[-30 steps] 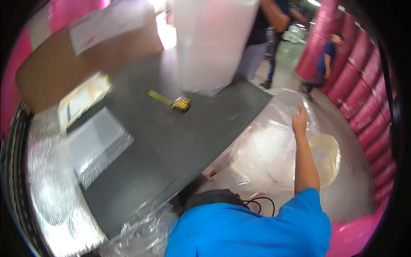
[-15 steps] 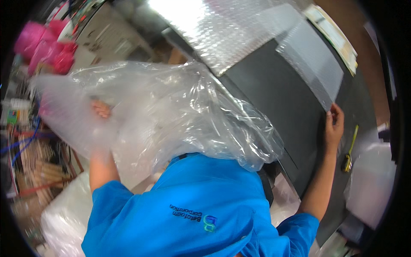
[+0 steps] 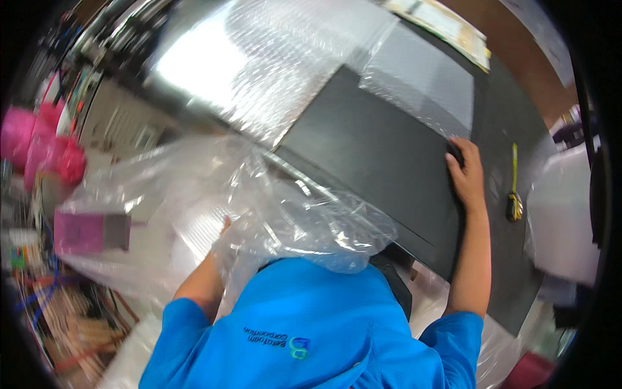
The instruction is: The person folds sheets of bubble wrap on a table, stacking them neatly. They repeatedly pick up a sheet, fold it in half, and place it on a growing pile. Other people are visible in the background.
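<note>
A large clear plastic sheet or bag [image 3: 291,220] lies crumpled across my lap and hangs to the left. My left hand [image 3: 225,225] is under or behind its folds; only a fingertip shows, so its grip is hidden. On the dark grey tabletop [image 3: 376,155], my right hand [image 3: 468,174] rests with fingers and thumb curled around a small black patch that I cannot make out. Its fingertips are close to the near corner of a flat bubble-wrap piece [image 3: 421,78]. A bigger, shiny bubble-wrap sheet [image 3: 285,71] covers the table's far left.
A yellow tape measure [image 3: 514,206] lies right of my right hand. Papers [image 3: 447,29] sit along the far edge. Pink wrapped bundles [image 3: 45,142] and a purple block [image 3: 91,232] are at the left, with a cardboard box [image 3: 123,123] behind. White translucent material [image 3: 564,214] stands at the right.
My right hand has let go of the bubble-wrap corner, which now lies flat. My left hand has come in toward my body, and the raised plastic has sunk lower. The view has shifted.
</note>
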